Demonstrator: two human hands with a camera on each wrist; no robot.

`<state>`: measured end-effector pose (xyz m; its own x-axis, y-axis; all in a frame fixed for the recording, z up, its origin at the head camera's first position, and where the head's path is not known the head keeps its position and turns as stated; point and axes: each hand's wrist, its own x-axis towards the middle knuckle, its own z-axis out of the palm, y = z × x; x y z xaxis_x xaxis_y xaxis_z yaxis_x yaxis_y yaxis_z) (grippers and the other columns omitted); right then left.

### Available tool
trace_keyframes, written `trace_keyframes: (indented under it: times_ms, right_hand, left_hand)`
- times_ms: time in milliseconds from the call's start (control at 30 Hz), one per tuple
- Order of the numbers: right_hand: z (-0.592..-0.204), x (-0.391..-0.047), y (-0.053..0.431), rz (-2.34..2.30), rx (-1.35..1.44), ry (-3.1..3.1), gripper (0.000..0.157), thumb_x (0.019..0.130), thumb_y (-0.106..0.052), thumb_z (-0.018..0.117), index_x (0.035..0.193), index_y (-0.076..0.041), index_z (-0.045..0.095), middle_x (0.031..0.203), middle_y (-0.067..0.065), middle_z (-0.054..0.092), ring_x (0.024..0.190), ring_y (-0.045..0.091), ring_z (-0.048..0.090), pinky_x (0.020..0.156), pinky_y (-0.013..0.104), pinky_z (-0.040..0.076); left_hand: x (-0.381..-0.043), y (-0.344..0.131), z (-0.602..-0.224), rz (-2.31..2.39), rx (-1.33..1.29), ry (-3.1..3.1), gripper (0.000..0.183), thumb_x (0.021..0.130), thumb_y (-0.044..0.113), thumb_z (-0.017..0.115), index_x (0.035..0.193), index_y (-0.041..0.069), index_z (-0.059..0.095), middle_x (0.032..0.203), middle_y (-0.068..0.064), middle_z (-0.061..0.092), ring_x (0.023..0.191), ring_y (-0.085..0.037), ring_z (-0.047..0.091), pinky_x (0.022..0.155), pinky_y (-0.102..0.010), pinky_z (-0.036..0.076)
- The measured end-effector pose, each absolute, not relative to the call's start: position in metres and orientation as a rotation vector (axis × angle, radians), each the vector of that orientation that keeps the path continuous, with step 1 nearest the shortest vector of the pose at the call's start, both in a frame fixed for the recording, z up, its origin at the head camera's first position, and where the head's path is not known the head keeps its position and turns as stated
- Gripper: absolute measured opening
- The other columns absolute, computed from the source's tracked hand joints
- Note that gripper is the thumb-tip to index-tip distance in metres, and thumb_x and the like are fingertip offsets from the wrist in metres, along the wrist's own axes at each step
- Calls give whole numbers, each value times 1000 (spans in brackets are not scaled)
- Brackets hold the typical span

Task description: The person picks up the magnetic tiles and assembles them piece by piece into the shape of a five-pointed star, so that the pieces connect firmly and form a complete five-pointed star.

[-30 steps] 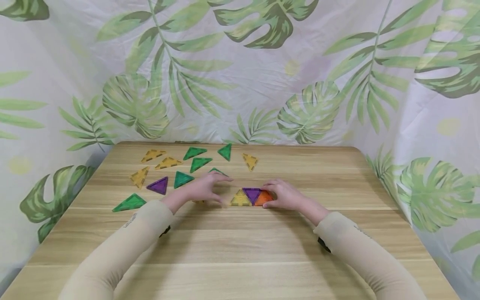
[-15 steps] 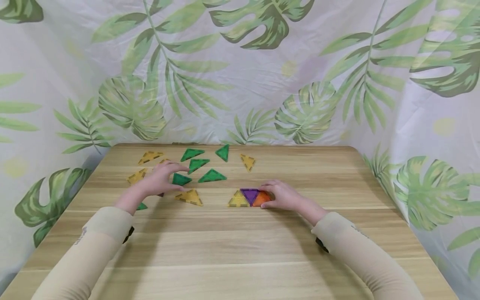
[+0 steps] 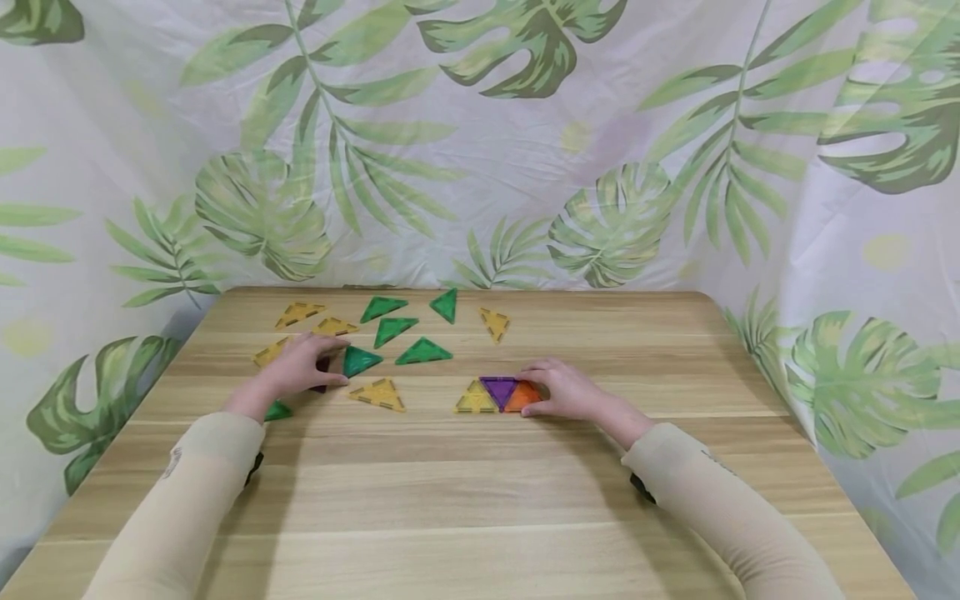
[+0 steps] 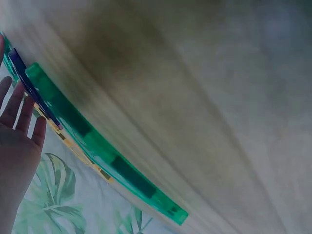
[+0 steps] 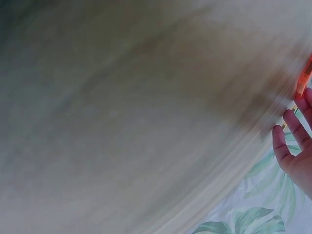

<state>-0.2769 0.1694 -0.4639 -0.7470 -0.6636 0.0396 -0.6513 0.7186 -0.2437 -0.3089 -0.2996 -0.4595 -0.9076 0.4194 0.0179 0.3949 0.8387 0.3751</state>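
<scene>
In the head view, my left hand (image 3: 296,367) hovers over a purple triangular magnetic tile (image 3: 322,367), thumb and fingers spread around it; its lower part is hidden. The fingertips come close to a teal triangular tile (image 3: 361,361). The left wrist view has the fingers beside the purple tile (image 4: 31,90) and a long green tile (image 4: 102,141). My right hand (image 3: 567,392) holds an orange triangular tile (image 3: 520,398) between thumb and fingers. That tile joins another purple tile (image 3: 499,390) and a yellow tile (image 3: 476,398) in a flat row on the table.
Several green tiles, one a pointed triangle (image 3: 423,352), lie at the back of the wooden table (image 3: 450,492). A yellow-orange tile (image 3: 378,394) lies between the hands, another (image 3: 496,323) farther back. A leaf-patterned cloth (image 3: 510,167) hangs behind.
My left hand has moved left, away from beside the tile row, and come down over the purple tile. The right hand stays at the orange tile.
</scene>
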Motion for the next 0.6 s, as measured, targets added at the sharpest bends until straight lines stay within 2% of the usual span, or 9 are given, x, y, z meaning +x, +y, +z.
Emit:
trace_keyframes:
  times_ms: [167,333,467,600]
  right_hand:
    - [-463,-277,169,-381,-1092,2859,63,79,-47,72,129,-10,59,130,11,56,124,30,49,105,45,36]
    - [-461,-277,170,-416,-1088,2863,63,79,-45,73,128,-10,59,131,12,56,124,31,48,105,46,36]
    - [-461,-278,172,-413,-1102,2863,63,79,-47,72,129,-11,59,131,10,56,124,29,48,105,45,36]
    - [-462,-279,173,-407,-1108,2840,62,81,-48,70,130,-12,58,133,9,55,126,29,47,106,45,35]
  left_hand:
    - [-315,-300,-462,624,640,2923,75,81,43,72,139,4,45,139,-24,44,128,-46,34,103,-64,22]
    - [-321,-298,-460,574,680,2925,67,85,38,69,138,4,47,138,-27,42,124,-49,36,100,-64,28]
    - [-322,-297,-459,555,657,2910,63,84,36,71,135,5,50,137,-27,41,124,-49,35,99,-65,27]
    - [-322,-297,-459,602,640,2879,64,82,34,73,133,2,51,135,-27,44,123,-48,37,99,-64,28]
